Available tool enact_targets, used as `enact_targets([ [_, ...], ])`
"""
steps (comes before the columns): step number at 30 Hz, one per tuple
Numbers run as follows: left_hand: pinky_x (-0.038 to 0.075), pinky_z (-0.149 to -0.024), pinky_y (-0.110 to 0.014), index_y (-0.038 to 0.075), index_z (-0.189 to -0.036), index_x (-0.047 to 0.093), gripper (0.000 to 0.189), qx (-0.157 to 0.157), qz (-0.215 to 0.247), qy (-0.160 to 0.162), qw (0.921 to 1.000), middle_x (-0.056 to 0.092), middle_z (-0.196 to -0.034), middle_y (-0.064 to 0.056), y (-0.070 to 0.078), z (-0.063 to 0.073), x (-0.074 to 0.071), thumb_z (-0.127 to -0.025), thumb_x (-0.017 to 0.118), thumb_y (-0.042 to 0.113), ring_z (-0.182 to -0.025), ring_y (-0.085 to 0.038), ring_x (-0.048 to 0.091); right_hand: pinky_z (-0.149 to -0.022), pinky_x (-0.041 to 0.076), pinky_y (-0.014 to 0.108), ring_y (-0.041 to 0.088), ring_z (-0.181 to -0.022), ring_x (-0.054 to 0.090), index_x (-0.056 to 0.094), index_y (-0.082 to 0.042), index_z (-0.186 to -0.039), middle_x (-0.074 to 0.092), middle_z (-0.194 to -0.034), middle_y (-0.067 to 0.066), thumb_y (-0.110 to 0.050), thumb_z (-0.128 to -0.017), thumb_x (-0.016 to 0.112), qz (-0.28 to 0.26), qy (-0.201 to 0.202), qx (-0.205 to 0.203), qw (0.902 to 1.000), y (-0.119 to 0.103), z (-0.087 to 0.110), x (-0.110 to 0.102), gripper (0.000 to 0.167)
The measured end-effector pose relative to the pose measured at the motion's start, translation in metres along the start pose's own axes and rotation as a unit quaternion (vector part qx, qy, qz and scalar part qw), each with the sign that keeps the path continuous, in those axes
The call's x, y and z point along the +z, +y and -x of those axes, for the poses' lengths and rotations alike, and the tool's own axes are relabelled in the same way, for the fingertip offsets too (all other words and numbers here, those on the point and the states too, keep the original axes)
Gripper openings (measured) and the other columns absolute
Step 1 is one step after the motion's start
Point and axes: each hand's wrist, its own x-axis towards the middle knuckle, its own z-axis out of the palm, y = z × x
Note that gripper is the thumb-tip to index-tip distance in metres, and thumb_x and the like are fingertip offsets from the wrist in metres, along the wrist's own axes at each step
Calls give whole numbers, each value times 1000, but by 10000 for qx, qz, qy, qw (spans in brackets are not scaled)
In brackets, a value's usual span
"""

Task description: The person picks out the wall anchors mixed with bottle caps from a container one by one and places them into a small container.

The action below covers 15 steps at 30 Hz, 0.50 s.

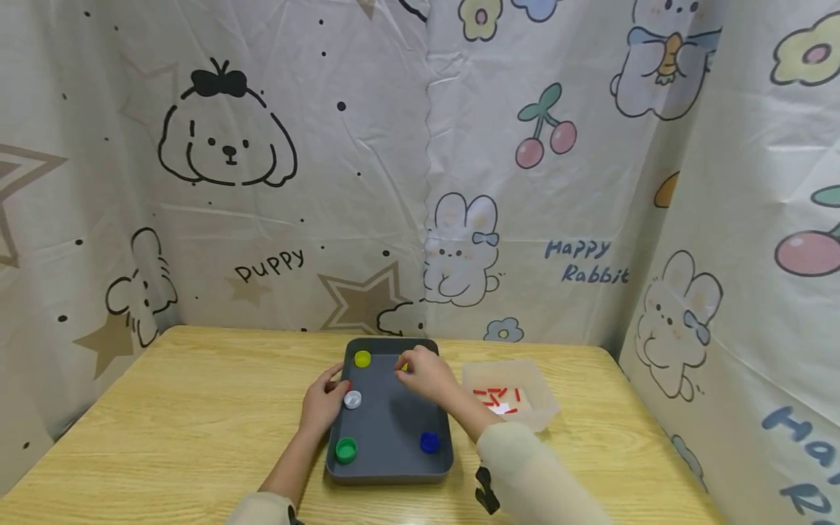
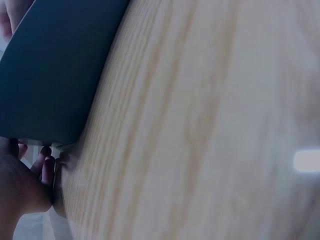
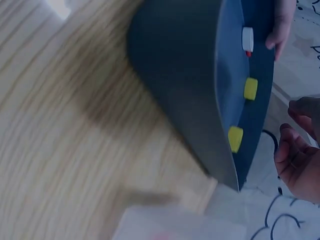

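In the head view my left hand (image 1: pixel 324 402) grips the left rim of a dark grey tray (image 1: pixel 397 415), thumb by the inner edge. Close to that thumb sits a white cap (image 1: pixel 353 399) with a bit of red beside it. My right hand (image 1: pixel 425 373) is over the tray's far right corner, fingers bent together, partly covering a yellow cap (image 3: pixel 235 139). In the right wrist view nothing shows plainly between its fingertips. Another yellow cap (image 1: pixel 362 359) lies at the far left, a green cap (image 1: pixel 345 450) at near left and a blue cap (image 1: pixel 429 442) at near right.
Right of the tray stands a translucent box (image 1: pixel 539 390) with several red sticks (image 1: pixel 517 395) and a white piece inside. Both rest on a wood-grain table (image 1: pixel 216 408). A printed cloth (image 1: pixel 367 175) hangs behind and along the sides.
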Motion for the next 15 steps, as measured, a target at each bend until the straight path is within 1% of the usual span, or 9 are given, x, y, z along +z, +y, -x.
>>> enact_targets([
  [5, 47, -85, -42, 14, -135, 51, 42, 31, -36, 4, 10000, 64, -114, -19, 2, 2, -2, -95, 52, 25, -102, -29, 59, -58, 40, 24, 9, -66, 48, 71, -16, -91, 55, -81, -1, -22, -87, 63, -54, -149, 109, 9998, -10, -7, 17, 11],
  [8, 47, -84, -42, 14, -135, 51, 42, 48, -117, 36, 9999, 64, -112, -18, 3, 2, -2, -95, 50, 27, -100, -28, 60, -60, 41, 24, 10, -69, 51, 70, -16, -91, 56, -84, 0, -22, -88, 62, -107, -209, 197, 9995, -14, -11, 28, 11],
  [12, 47, -82, -41, 15, -135, 52, 41, 42, -156, 55, 9999, 65, -110, -17, 1, 1, -1, -96, 49, 29, -98, -27, 60, -61, 42, 25, 10, -72, 53, 70, -15, -91, 59, -87, 1, -21, -88, 62, -203, -243, 313, 9990, -17, -15, 42, 11],
  [15, 47, -83, -42, 15, -134, 52, 41, 16, -147, 61, 9999, 65, -111, -18, 1, 1, 0, -96, 49, 29, -100, -28, 60, -62, 43, 25, 11, -74, 54, 70, -14, -91, 60, -88, 1, -20, -87, 62, -257, -268, 352, 9987, -19, -17, 49, 10],
])
